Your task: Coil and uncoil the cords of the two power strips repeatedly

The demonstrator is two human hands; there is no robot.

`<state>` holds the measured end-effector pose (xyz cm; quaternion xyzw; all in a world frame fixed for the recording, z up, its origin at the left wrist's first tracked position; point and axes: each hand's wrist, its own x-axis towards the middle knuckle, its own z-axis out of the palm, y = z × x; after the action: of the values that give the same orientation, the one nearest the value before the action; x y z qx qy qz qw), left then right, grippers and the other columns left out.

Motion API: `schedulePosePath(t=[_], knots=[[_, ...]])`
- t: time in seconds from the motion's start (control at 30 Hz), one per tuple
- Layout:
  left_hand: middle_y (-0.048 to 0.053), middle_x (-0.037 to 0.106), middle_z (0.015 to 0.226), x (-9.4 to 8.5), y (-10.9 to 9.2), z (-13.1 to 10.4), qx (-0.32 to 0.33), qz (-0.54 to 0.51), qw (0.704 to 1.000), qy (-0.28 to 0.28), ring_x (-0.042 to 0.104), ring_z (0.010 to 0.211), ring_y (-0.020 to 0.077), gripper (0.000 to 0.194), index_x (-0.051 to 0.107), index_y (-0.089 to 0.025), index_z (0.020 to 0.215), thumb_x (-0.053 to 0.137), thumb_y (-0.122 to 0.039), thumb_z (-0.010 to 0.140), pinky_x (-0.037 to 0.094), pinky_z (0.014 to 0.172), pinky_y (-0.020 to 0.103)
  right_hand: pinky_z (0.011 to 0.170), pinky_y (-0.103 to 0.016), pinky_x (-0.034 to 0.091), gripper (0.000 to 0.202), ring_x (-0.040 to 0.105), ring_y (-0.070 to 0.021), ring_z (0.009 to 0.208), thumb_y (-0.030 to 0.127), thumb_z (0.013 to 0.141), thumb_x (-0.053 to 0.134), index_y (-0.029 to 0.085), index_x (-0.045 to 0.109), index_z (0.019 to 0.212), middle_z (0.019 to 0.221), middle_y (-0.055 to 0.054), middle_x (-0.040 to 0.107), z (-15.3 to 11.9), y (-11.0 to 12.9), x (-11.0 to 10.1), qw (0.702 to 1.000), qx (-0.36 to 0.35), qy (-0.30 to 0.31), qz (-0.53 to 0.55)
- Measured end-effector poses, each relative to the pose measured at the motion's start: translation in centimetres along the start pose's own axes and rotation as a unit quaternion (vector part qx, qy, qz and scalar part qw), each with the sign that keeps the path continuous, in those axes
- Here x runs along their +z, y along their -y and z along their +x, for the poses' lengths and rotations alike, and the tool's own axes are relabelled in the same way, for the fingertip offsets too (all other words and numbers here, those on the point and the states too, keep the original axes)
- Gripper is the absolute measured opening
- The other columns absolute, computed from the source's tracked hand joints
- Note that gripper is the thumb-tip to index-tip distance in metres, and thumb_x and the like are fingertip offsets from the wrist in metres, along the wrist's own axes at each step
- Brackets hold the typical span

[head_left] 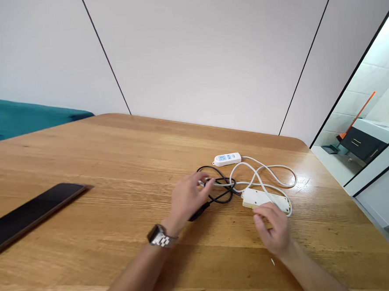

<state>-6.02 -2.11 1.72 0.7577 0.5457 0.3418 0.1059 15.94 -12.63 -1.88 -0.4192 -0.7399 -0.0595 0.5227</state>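
A wooden table [90, 165] stands against a white wall [192, 53]. The far power strip [227, 159] and near power strip [258, 197] lie towards its right side, apparently kept within reach by the looped white cords [296, 177] and black cord [221, 202] tangled between them. The left hand [189, 196] bends over the tangle, thumb and fingers parted, seemingly posed for a thin cord; whether it grips one cannot be told. The right hand [274, 228], loosely curled with nothing seen inside, sits at the near strip's front edge; contact is unclear. The left hand partly covers a black plug [200, 211]; a dark tablet [37, 212] is cut off at left.
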Motion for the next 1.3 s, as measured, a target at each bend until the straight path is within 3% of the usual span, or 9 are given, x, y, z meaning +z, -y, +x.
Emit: schedulePosePath(t=[0.07, 0.17, 0.27, 0.37, 0.57, 0.73, 1.0, 1.17, 1.3], knots=[[0.007, 0.068, 0.08, -0.8, 2.3, 1.2, -0.064, 0.011, 0.995, 0.078, 0.06, 0.071, 0.0226, 0.047, 0.066, -0.019, 0.09, 0.047, -0.061, 0.08, 0.039, 0.061, 0.03, 0.07, -0.031, 0.052, 0.02, 0.061, -0.018, 0.078, 0.016, 0.087, 0.049, 0.018, 0.063, 0.102, 0.087, -0.008, 0.066, 0.1, 0.9, 2.1, 0.998, -0.024, 0.059, -0.002], [0.004, 0.064, 0.067, -0.3, 3.3, 0.9, -0.07, 0.022, 0.984, 0.165, 0.055, 0.06, 0.0201, 0.051, 0.062, -0.019, 0.076, 0.047, -0.068, 0.076, 0.031, 0.053, 0.028, 0.08, -0.035, 0.05, 0.027, 0.059, -0.0205, 0.089, 0.013, 0.089, 0.044, 0.017, 0.064, 0.107, 0.096, -0.01, 0.067, 0.9, 1.1, 5.1, 0.993, -0.044, 0.089, -0.07], [0.002, 0.06, 0.064, 1.0, 3.2, 0.4, -0.064, -0.036, 0.986, 0.148, 0.053, 0.058, 0.0184, 0.047, 0.058, -0.019, 0.07, 0.046, -0.064, 0.077, 0.03, 0.053, 0.026, 0.096, -0.042, 0.042, 0.032, 0.054, -0.0249, 0.109, 0.012, 0.09, 0.042, 0.017, 0.065, 0.112, 0.113, -0.012, 0.066, 2.4, 0.1, 7.6, 0.98, -0.036, 0.106, -0.166], [0.0, 0.057, 0.063, 2.1, 3.4, 0.6, -0.062, -0.171, 0.972, 0.149, 0.051, 0.06, 0.0171, 0.036, 0.055, -0.018, 0.069, 0.047, -0.053, 0.075, 0.035, 0.057, 0.026, 0.105, -0.044, 0.034, 0.039, 0.045, -0.0266, 0.125, 0.015, 0.091, 0.041, 0.013, 0.057, 0.126, 0.132, -0.014, 0.057, 3.9, -1.0, 9.3, 0.953, -0.012, 0.207, -0.219], [-0.001, 0.049, 0.06, 2.6, 4.4, 1.2, -0.074, -0.195, 0.974, 0.089, 0.046, 0.061, 0.0163, 0.017, 0.05, -0.019, 0.061, 0.049, -0.035, 0.065, 0.035, 0.059, 0.027, 0.101, -0.046, 0.034, 0.043, 0.05, -0.0261, 0.117, 0.033, 0.097, 0.039, 0.014, 0.048, 0.135, 0.13, -0.013, 0.058, 5.4, -1.0, 9.4, 0.913, 0.027, 0.338, -0.229], [-0.001, 0.046, 0.058, 2.4, 4.8, 1.2, -0.094, -0.157, 0.983, -0.006, 0.044, 0.061, 0.0154, 0.014, 0.043, -0.019, 0.052, 0.049, -0.028, 0.061, 0.033, 0.056, 0.026, 0.087, -0.042, 0.036, 0.042, 0.056, -0.0252, 0.1, 0.047, 0.093, 0.048, 0.022, 0.057, 0.125, 0.107, -0.01, 0.065, 5.4, -0.8, 8.6, 0.908, 0.042, 0.335, -0.25], [-0.004, 0.049, 0.052, 0.6, 3.4, 0.9, -0.131, -0.351, 0.926, 0.043, 0.044, 0.049, 0.011, 0.018, 0.053, -0.018, 0.066, 0.057, -0.035, 0.064, 0.033, 0.047, 0.021, 0.071, -0.033, 0.027, 0.028, 0.056, -0.0192, 0.085, 0.046, 0.094, 0.05, 0.027, 0.063, 0.11, 0.088, -0.003, 0.065, 4.5, -1.9, 9.3, 0.937, 0.028, 0.239, -0.254], [-0.008, 0.035, 0.046, -0.2, 3.0, 0.7, -0.164, -0.427, 0.889, 0.029, 0.03, 0.042, 0.0064, 0.037, 0.055, -0.016, 0.072, 0.065, -0.051, 0.064, 0.027, 0.043, 0.019, 0.069, -0.033, 0.026, 0.031, 0.056, -0.0193, 0.082, 0.047, 0.094, 0.049, 0.02, 0.063, 0.097, 0.085, -0.004, 0.065, 4.3, -2.5, 9.6, 0.953, 0.024, 0.177, -0.247], [-0.009, 0.031, 0.046, 0.1, 3.9, 0.9, -0.19, -0.383, 0.903, 0.042, 0.026, 0.039, 0.0056, 0.043, 0.056, -0.016, 0.073, 0.063, -0.058, 0.064, 0.021, 0.039, 0.018, 0.068, -0.031, 0.026, 0.038, 0.056, -0.0183, 0.076, 0.049, 0.096, 0.042, 0.019, 0.059, 0.081, 0.079, -0.003, 0.064, 4.2, -2.7, 9.8, 0.961, 0.026, 0.145, -0.235]])
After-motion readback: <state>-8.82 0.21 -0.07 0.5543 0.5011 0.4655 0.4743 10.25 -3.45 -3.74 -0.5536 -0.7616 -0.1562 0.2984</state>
